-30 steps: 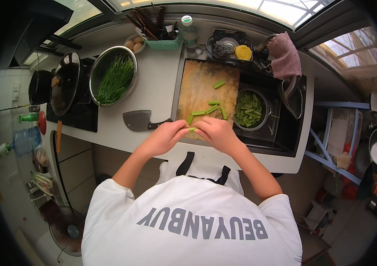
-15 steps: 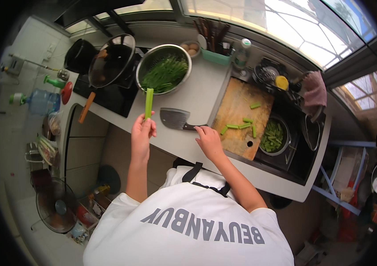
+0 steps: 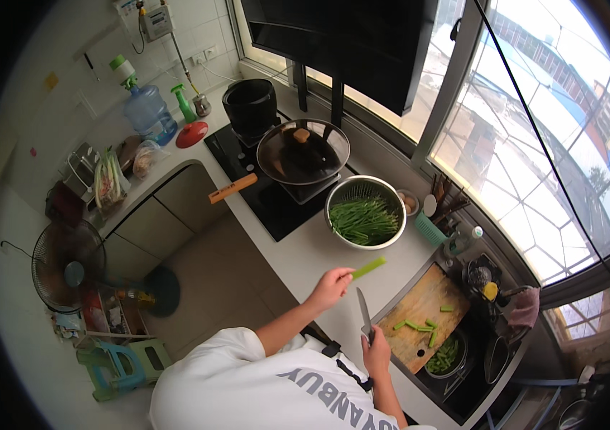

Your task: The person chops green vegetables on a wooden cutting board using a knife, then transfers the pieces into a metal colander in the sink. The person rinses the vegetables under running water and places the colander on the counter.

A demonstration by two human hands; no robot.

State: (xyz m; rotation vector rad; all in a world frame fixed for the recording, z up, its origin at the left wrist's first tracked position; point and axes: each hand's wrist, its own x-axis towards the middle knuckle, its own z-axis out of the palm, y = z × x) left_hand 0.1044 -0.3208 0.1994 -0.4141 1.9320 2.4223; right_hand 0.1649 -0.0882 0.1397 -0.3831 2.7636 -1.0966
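Observation:
My left hand (image 3: 330, 289) is closed around one end of a short green celery stalk (image 3: 370, 268), which sticks out over the white worktop. In my right hand (image 3: 376, 351) is the handle of a cleaver (image 3: 363, 308); its blade points away from me and shows narrow, almost edge-on. To the right, a wooden cutting board (image 3: 419, 294) carries several cut celery pieces (image 3: 419, 327). More cut pieces fill a metal pot (image 3: 446, 356) beside the board. Beyond my left hand, a steel bowl (image 3: 399, 223) holds long thin green vegetables (image 3: 363, 218).
A lidded pan (image 3: 305, 154) with a wooden handle (image 3: 233, 188) rests on the black stove (image 3: 283, 223), near a black pot (image 3: 249, 104). Eggs (image 3: 409, 203) and a green utensil holder (image 3: 431, 231) stand behind the bowl. The sink (image 3: 471, 394) lies under the board's right side.
My right hand has lifted the cleaver off the worktop and turned it blade-up. My left hand still holds the celery stalk, now tilted toward the right. The whole view has swung leftward.

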